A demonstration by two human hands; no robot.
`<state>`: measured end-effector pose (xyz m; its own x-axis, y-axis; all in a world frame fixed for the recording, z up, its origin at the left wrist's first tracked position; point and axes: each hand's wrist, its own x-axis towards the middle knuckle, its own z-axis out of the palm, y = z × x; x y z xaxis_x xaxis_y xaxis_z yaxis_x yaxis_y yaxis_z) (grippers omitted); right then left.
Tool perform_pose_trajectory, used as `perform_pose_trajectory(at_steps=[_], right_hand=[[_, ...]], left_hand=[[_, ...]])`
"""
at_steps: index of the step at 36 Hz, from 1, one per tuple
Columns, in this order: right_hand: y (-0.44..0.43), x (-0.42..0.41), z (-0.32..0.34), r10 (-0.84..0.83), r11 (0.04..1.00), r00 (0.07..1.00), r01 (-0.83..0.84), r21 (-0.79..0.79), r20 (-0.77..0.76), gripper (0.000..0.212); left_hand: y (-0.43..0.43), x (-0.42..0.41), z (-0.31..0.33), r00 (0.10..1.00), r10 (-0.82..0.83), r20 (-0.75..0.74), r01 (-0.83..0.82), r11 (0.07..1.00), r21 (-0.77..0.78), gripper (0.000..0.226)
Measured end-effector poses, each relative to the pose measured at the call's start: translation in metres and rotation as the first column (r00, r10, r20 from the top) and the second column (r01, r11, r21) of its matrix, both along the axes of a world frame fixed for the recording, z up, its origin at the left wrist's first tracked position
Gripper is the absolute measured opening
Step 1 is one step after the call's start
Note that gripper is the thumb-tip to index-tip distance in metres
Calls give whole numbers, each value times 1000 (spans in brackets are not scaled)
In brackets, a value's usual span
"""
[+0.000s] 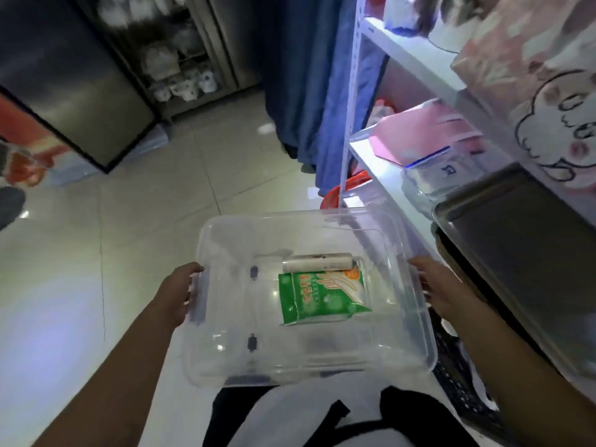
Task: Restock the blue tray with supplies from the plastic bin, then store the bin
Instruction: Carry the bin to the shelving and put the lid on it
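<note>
Nearest to us we see both bare arms reaching forward over a pale tiled floor (135, 195) that shines with reflections. The left hand (175, 291) is closed around the left short wall of the clear plastic bin (322, 359), and the right hand (442, 290) is closed on the opposite short wall, so the bin hangs between the two grips, above the floor and not resting on anything we can see. Its long axis runs from one hand to the other, and its open top faces up. Inside, toward the far right corner of the bin floor, lies a green packet (319, 296), flat, with its long side pointing roughly away from us. A white tube (319, 262) lies just beyond it, touching its far edge, along the bin's far wall and parallel to the bin's long axis. To the right, a white shelf unit (403, 59) carries a dark metal tray (529, 253) and a pink lidded box (416, 133). Farther away hangs a blue curtain (303, 75), and at the back left stands a blurred steel cabinet (74, 85).
</note>
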<state>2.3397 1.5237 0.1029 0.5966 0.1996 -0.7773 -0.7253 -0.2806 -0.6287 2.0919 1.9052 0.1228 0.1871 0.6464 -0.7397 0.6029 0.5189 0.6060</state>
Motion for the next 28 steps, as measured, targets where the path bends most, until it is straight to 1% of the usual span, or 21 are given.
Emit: perform_pose_trajectory(at_steps=[5, 7, 9, 10, 11, 13, 16, 19, 22, 24, 28], right_hand=[[31, 11, -28, -188, 977, 982, 186, -106, -8, 26], [37, 9, -44, -282, 951, 958, 273, -146, -49, 31], [43, -1, -55, -366, 919, 922, 338, -204, -124, 22], [45, -7, -60, -415, 900, 894, 376, -223, -170, 19], [48, -15, -67, -466, 876, 860, 415, -246, -208, 20], [56, -36, -83, -540, 836, 794, 465, -292, -279, 20], [77, -70, -114, -667, 745, 656, 581, -327, -354, 21], [97, -90, -155, -781, 624, 517, 674, -396, -351, 17], [114, -94, -204, -836, 548, 437, 703, -453, -332, 18], [122, -93, -240, -859, 511, 403, 712, -482, -315, 17], [133, -93, -316, -896, 444, 370, 719, -535, -246, 27]], left_hand=[[61, 77, -36, 974, -203, -98, 199, 979, -52, 15], [80, 112, -60, 950, -284, -127, 279, 959, -55, 21], [96, 148, -87, 910, -383, -160, 378, 924, -63, 30], [102, 164, -100, 884, -435, -173, 428, 901, -78, 33], [107, 179, -113, 861, -480, -169, 470, 877, -97, 32], [120, 208, -136, 816, -558, -150, 540, 829, -144, 17], [140, 254, -181, 719, -677, -158, 646, 735, -206, 17], [149, 296, -231, 608, -784, -123, 743, 617, -259, 14], [148, 328, -283, 498, -862, -93, 821, 503, -272, 27], [143, 346, -317, 463, -881, -96, 840, 470, -272, 30], [130, 371, -386, 436, -895, -93, 857, 445, -261, 29]])
